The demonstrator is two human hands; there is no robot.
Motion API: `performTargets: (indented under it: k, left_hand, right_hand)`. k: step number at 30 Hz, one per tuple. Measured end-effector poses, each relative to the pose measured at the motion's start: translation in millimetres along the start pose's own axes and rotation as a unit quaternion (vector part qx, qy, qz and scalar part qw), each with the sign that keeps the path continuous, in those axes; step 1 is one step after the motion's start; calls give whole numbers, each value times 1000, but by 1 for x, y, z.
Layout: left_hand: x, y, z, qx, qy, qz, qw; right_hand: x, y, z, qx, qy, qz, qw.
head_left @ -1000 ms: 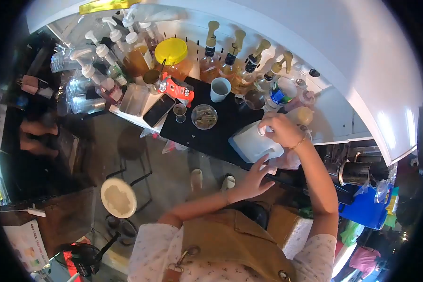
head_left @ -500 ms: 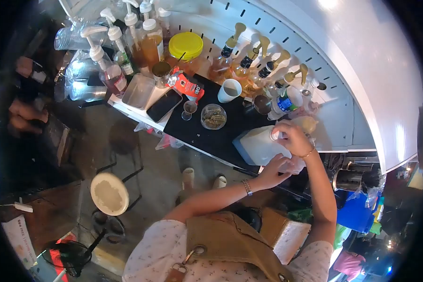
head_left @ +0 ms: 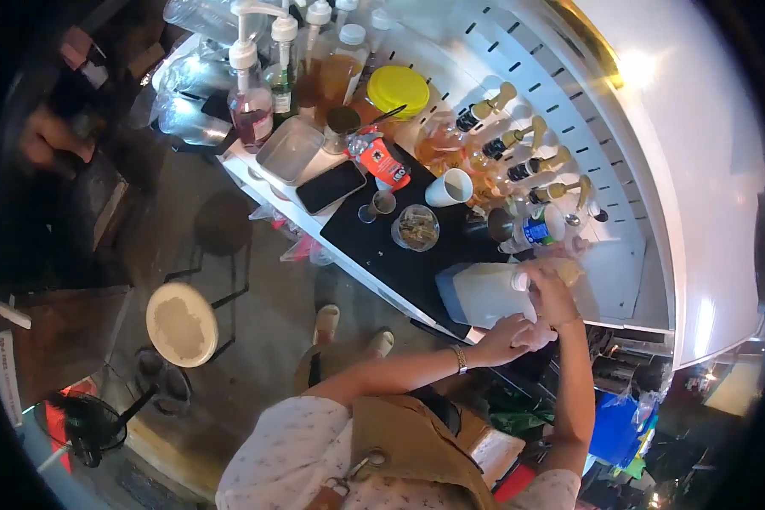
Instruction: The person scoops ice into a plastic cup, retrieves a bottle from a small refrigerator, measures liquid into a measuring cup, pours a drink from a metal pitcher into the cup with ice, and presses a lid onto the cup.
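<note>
Fingers of the right hand [head_left: 554, 293] are bent against the round white cap [head_left: 519, 280] of a translucent white plastic jug [head_left: 484, 295]; closed grip not confirmable. The left hand [head_left: 503, 342] is curled beside the jug, its hold unclear. Jug sited on the black mat [head_left: 367, 248], near the worktop's [head_left: 309, 223] front edge, towards the right end.

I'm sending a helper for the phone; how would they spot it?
On the white counter, find the black mat. At its end by the clear rectangular tub, near the counter's front edge, lies the phone. It is a flat, dark slab with rounded corners, unlike the pale tub and red pouch.
</note>
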State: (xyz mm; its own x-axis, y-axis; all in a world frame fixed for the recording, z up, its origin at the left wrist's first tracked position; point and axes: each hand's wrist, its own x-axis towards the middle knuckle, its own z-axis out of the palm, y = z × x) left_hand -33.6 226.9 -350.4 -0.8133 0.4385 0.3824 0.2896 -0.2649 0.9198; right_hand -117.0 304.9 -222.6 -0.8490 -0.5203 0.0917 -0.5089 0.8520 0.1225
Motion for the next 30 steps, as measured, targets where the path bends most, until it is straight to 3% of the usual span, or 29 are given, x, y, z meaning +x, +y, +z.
performTargets:
  k: [2, 3, 5, 6, 8, 9, 10, 12, 13, 14, 15, 16, 17, 18, 19, 21, 22, 23, 25, 27, 30]
  left_hand:
    - [1, 7, -2, -13, -7, -9, 1000]
    - [2, 1, 1, -16, -9, -9, 1000]
    - [-1, -15, 14, -75, 40, 10, 996]
    - [-3, -8, 12, -80, 28, 8, 996]
    - [-2, 12, -5, -71, 46, 1, 996]
    - [0, 11, -7, -110, 5, -28, 994]
    - [-2, 13, -7, -109, -21, -31, 993]
    - [-8, 20, -11, -70, 56, 31, 995]
    - [-10, 30, -21, -54, 56, 37, 996]
    - [-11, 44, -35, -40, 53, 45, 997]
    - [-15, 54, -49, -1, 61, 51, 997]
    - [-25, 57, -57, -55, 72, -40, 995]
    - [-36, 66, -70, -55, 36, -106, 992]
    - [-47, 73, -82, 62, -20, -68, 996]
    - [-60, 94, -82, 59, -31, -78, 995]
    - [-69, 139, -82, 118, -87, -107, 984]
    - [-80, 145, -87, 30, -39, -186, 981]
    - [-79, 149, -87, 23, -44, -188, 981]
    - [-79, 146, -84, 74, -53, -215, 972]
    - [-85, 129, -68, 139, -79, -238, 958]
    - [-104, 87, -52, 233, -150, -253, 927]
  right_hand:
    - [1, -1, -6, 176, -98, 22, 979]
    - [1, -2, -7, 174, -99, 25, 979]
    - [4, -9, -6, 74, -154, 166, 971]
    - [5, -14, -4, 75, -154, 179, 969]
    - [7, -18, 0, -62, -199, 274, 939]
    - [-4, -13, 8, -82, -118, 300, 943]
    - [-17, -15, 2, -76, -113, 324, 936]
    - [-45, -21, -26, 131, 170, 302, 929]
    - [-73, -33, -41, 242, 135, 361, 891]
    - [-114, -30, -27, 378, 147, 319, 856]
    - [-158, -32, -11, 547, 88, 328, 765]
    - [-193, -37, -1, 606, 39, 288, 740]
    - [-223, -45, 13, 682, -82, 359, 632]
    - [-252, -54, 41, 724, -135, 380, 560]
    - [-279, -63, 79, 694, -143, 444, 548]
    - [-326, -67, 170, 424, -226, 603, 636]
    - [-359, -70, 248, 337, -160, 546, 750]
    - [-389, -70, 303, 232, -94, 470, 846]
    - [-381, -55, 306, 403, 73, 633, 657]
    - [-383, -43, 328, 359, 73, 615, 699]
    - [-387, -25, 328, 363, 51, 605, 707]
